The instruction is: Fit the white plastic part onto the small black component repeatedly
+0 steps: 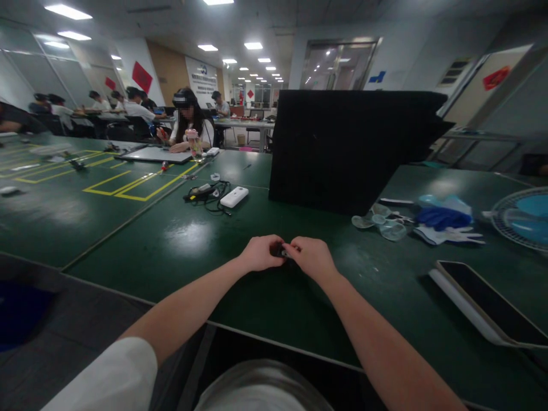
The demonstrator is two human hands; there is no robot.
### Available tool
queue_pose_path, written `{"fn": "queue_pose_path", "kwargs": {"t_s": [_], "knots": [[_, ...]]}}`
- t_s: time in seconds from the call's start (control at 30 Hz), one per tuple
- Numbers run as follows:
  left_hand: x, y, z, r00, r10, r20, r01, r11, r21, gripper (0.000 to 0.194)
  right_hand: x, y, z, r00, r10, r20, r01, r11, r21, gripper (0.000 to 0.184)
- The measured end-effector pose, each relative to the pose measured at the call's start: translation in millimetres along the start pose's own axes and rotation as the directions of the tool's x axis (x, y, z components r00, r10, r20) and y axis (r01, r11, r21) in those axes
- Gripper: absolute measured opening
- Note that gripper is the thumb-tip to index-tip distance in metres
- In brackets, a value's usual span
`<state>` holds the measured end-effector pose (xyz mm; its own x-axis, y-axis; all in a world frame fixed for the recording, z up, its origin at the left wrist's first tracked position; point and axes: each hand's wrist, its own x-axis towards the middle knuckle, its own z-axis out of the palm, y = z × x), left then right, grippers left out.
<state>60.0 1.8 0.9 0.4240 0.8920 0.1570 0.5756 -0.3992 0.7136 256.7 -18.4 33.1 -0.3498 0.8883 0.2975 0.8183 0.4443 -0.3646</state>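
Both my hands meet over the green table [188, 274], near its front edge. Between them is a small object [284, 253] with a metallic glint, mostly hidden by my fingers; its kind cannot be made out. My left hand [262, 253] curls round it from the left, thumb below and fingers above. From the right, my right hand [311, 257] pinches at the same small thing with thumb and forefinger. The two hands touch or nearly touch at the fingertips.
A large black panel [334, 151] stands ahead. Beyond my left hand lie a white power bank [234, 197] and black cables [205, 194]. To the right are clear plastic cups [391, 229], gloves [447, 220], a blue basket [524, 214] and a phone [492, 299]. A co-worker [188, 123] sits opposite.
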Motion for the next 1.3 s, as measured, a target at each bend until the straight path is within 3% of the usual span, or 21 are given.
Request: {"fn": "queue_pose_path", "kwargs": {"t_s": [0.1,0.2,0.27,0.33,0.47,0.57,0.73,0.87,1.07,1.3], "knots": [[-1,1,-0.6,1.0,0.003,0.001,-0.003,1.0,-0.011,0.044,-3,1,-1,0.999,0.035,0.016,-0.036,0.994,0.107,0.035],[-2,2,-1.5,1.0,-0.008,-0.005,0.008,1.0,-0.014,0.046,-7,12,-6,0.992,0.089,-0.085,-0.067,0.971,0.231,0.043],[-2,3,-2.5,1.0,-0.021,0.007,0.021,0.999,-0.04,0.046,-7,25,-11,0.964,0.183,-0.193,-0.121,0.947,0.297,0.053],[-3,4,-3.6,1.0,-0.018,0.022,0.02,0.997,-0.072,0.045,-4,42,-13,0.923,0.312,-0.224,-0.232,0.918,0.323,0.063],[-5,5,-5.0,1.0,-0.004,0.03,0.006,0.996,-0.088,0.045,5,73,-10,0.893,0.451,-0.007,-0.447,0.887,0.112,0.057],[-5,4,-5.0,0.999,0.007,0.035,-0.005,0.997,-0.078,0.045,9,81,-6,0.901,0.431,0.058,-0.432,0.902,0.005,0.041],[-4,6,-6.5,1.0,-0.002,0.011,0.002,1.0,-0.019,0.045,12,74,-3,0.912,0.403,0.081,-0.398,0.915,-0.067,0.032],[-4,8,-9.2,1.0,-0.029,0.01,0.029,1.0,0.006,0.049,11,72,-1,0.9,0.42,0.116,-0.413,0.907,-0.079,0.03],[-7,8,-12.1,0.999,-0.024,0.023,0.024,0.999,-0.033,0.046,9,77,3,0.931,0.355,0.084,-0.351,0.934,-0.067,0.031],[-5,4,-10.7,1.0,0.013,0.026,-0.012,0.999,-0.045,0.045,8,76,3,0.907,0.394,0.147,-0.39,0.919,-0.057,0.03]]}}
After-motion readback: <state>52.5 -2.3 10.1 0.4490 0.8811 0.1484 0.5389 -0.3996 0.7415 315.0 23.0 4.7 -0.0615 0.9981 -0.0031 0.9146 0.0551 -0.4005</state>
